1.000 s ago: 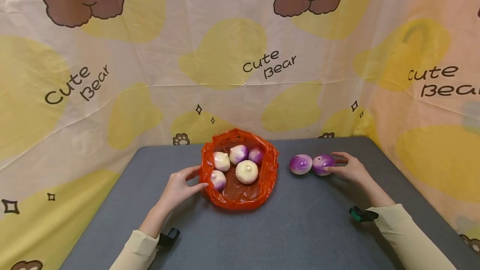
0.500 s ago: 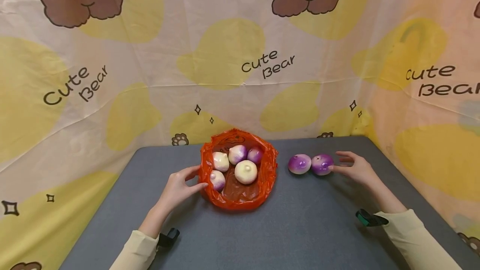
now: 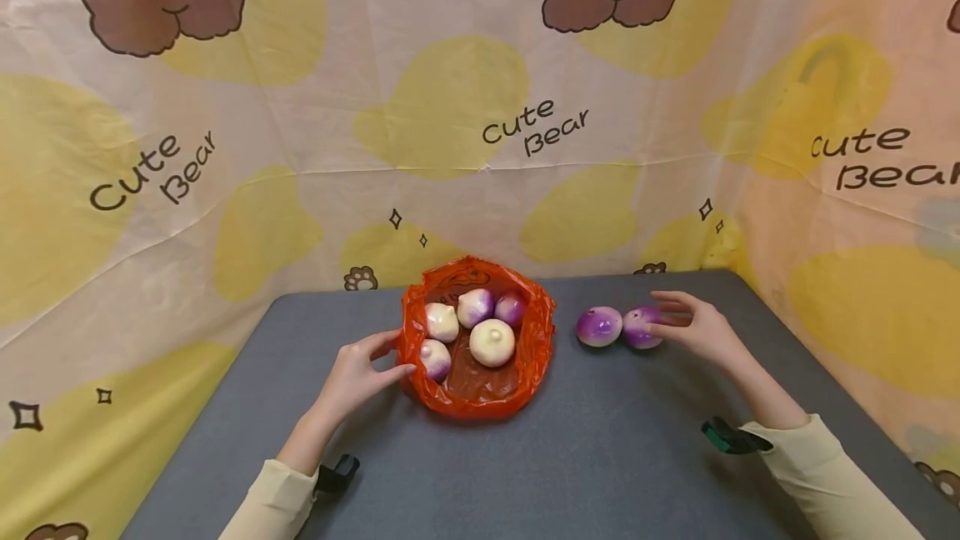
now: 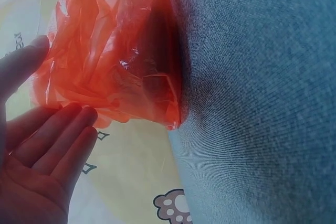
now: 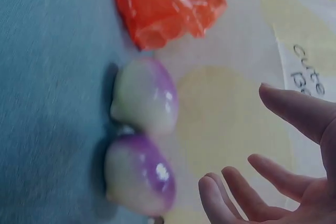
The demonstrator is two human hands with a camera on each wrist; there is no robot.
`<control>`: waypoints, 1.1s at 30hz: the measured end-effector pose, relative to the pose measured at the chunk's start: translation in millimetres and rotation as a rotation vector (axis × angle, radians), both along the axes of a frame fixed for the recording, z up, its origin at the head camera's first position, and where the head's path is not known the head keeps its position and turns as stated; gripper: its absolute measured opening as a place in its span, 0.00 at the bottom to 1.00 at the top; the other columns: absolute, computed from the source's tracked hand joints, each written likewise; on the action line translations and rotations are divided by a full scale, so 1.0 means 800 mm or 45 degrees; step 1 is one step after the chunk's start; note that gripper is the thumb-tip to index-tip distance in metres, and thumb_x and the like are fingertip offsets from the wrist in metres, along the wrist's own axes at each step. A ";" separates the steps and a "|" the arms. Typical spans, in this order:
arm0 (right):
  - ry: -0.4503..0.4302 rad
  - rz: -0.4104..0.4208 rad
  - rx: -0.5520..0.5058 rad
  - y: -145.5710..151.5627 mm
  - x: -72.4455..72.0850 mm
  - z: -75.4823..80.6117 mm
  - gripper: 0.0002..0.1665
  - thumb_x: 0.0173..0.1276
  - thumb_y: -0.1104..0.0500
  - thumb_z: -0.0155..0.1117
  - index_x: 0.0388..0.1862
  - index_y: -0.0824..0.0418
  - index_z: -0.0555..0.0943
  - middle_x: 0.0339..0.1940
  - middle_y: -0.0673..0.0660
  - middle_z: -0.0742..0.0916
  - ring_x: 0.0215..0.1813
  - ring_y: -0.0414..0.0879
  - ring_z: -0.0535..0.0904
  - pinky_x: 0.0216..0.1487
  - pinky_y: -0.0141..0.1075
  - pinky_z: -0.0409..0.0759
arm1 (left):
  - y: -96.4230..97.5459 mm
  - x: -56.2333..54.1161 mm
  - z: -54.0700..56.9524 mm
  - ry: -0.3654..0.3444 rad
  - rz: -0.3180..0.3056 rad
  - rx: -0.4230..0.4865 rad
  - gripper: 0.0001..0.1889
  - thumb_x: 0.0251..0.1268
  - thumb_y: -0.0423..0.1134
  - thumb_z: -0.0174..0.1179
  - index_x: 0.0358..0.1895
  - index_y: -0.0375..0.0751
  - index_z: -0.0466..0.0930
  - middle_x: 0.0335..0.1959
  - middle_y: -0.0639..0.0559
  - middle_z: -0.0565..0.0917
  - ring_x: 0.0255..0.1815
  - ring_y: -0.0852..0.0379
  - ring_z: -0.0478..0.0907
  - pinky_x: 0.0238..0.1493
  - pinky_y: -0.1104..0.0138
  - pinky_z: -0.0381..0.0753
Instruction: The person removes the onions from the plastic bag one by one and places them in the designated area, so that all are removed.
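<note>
Five onions (image 3: 492, 342), white and purple, sit inside a red plastic bag (image 3: 538, 340) on a grey table (image 3: 480, 473), as the head view shows; its wide, round mouth faces upward, apparently for easy reach. A person's left hand (image 3: 358, 373) rests against the bag's left side, seemingly to steady a film too limp to brace itself. Two more lie to the bag's right: an inner onion (image 3: 598, 327), nearer the bag, and an outer onion (image 3: 634, 326). The right hand (image 3: 701, 333) is poised at the outer one, fingers parted; its fingertips cross in front of the purple skin, and contact cannot be judged from here.

From the left wrist, the bag is thin, crinkled and translucent, light glinting along its creases. Thumb and nearly straight fingers, set well apart, touch the film without closing round it; the tabletop shows a fine, fabric-like weave.

From the right wrist, slightly blurred, the hand is widely spread, holds nothing and appears clear of both onions. They lie on their sides, close together, smooth, glossy and plump, purple shading into white, before a printed cloth (image 5: 231, 114).
</note>
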State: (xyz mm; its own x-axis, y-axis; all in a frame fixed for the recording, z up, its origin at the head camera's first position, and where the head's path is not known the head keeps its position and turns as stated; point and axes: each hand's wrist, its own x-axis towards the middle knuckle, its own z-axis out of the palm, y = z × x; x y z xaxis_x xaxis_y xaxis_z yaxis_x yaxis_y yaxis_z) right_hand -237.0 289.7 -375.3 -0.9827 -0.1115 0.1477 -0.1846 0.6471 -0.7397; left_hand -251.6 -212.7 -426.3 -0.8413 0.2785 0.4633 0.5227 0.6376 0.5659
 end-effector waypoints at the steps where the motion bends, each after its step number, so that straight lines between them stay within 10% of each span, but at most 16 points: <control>1: 0.002 0.015 -0.013 -0.004 0.000 0.001 0.36 0.64 0.52 0.65 0.67 0.65 0.67 0.61 0.71 0.76 0.60 0.66 0.75 0.54 0.55 0.78 | 0.000 0.000 0.000 -0.002 0.001 0.000 0.29 0.46 0.44 0.74 0.55 0.39 0.80 0.50 0.46 0.84 0.47 0.50 0.84 0.46 0.60 0.84; 33: -0.034 0.221 -0.171 -0.124 -0.041 -0.005 0.35 0.59 0.48 0.70 0.63 0.59 0.73 0.59 0.67 0.79 0.60 0.62 0.77 0.54 0.51 0.80 | -0.001 0.000 0.000 -0.056 -0.002 0.015 0.29 0.47 0.44 0.74 0.55 0.39 0.79 0.51 0.45 0.84 0.48 0.49 0.83 0.47 0.56 0.83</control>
State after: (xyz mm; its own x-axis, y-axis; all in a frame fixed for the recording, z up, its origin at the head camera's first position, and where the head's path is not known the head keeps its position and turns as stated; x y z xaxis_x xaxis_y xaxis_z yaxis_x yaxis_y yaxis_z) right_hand -269.8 190.5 -379.7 -0.9544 -0.2603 0.1465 -0.2635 0.5030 -0.8232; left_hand -251.5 -213.5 -426.2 -0.8604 0.2750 0.4292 0.4984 0.6300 0.5956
